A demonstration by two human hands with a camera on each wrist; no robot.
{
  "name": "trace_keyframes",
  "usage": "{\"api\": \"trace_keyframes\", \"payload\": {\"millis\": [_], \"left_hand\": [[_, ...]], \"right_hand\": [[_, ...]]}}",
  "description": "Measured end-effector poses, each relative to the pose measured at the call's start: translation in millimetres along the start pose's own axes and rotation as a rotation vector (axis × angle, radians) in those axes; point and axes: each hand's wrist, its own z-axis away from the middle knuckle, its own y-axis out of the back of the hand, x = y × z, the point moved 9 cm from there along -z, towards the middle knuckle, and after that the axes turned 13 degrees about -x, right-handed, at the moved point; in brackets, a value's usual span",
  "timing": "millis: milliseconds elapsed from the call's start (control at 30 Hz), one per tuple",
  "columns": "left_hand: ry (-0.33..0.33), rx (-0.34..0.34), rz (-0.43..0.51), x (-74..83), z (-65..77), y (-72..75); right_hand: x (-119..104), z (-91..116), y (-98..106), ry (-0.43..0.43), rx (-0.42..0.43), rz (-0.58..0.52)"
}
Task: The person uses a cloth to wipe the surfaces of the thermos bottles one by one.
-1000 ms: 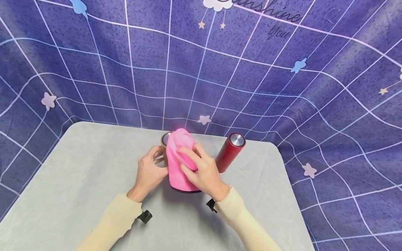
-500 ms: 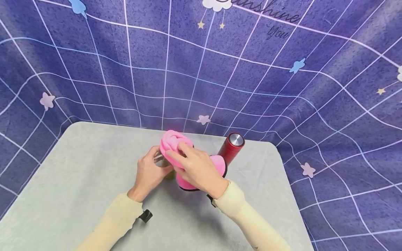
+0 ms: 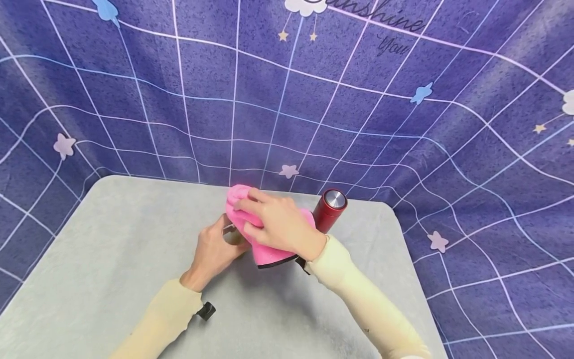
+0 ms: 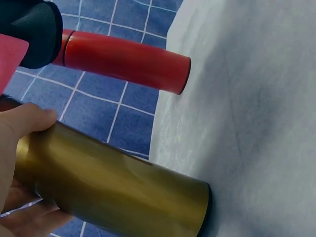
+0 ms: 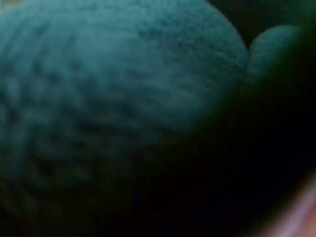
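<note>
My left hand grips the upper part of a gold thermos flask, which stands with its dark base on the table. The thumb lies on one side and the fingers curl round the other. A pink cloth with a dark edge drapes over the flask's top, hiding the lid. With bent fingers my right hand holds the bunched cloth against that top. Dark teal fabric, seemingly the cloth's other side, fills most of the blurred right wrist view.
A red thermos flask with a silver lid top stands right of the cloth, close to my right hand. The grey table ends at a purple-blue curtain patterned with lines and stars behind and to the right.
My right hand has moved the cloth left over the gold flask's lid, visible a second ago. Its wrist has turned. My left hand keeps its grip in nearly the same place.
</note>
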Motion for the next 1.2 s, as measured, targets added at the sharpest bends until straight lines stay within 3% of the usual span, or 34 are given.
{"api": "trace_keyframes", "payload": {"millis": [267,533,833,1067,1200], "left_hand": [[-0.005,-0.042,0.044,0.9,3.3,-1.0],[-0.012,-0.056,0.108,-1.6,8.7,-0.4],[-0.02,-0.035,0.186,-2.9,12.4,0.8],[-0.04,-0.01,0.261,5.3,10.4,6.7],[-0.037,0.034,0.293,7.7,10.4,14.4]], "right_hand": [[24,-3,2,0.017,-0.01,-0.227],[57,4,-5,0.039,0.094,-0.573],[88,17,-33,-0.122,0.185,-0.854],[101,30,-50,-0.174,0.305,-1.102],[105,39,-56,-0.204,0.397,-1.19]]}}
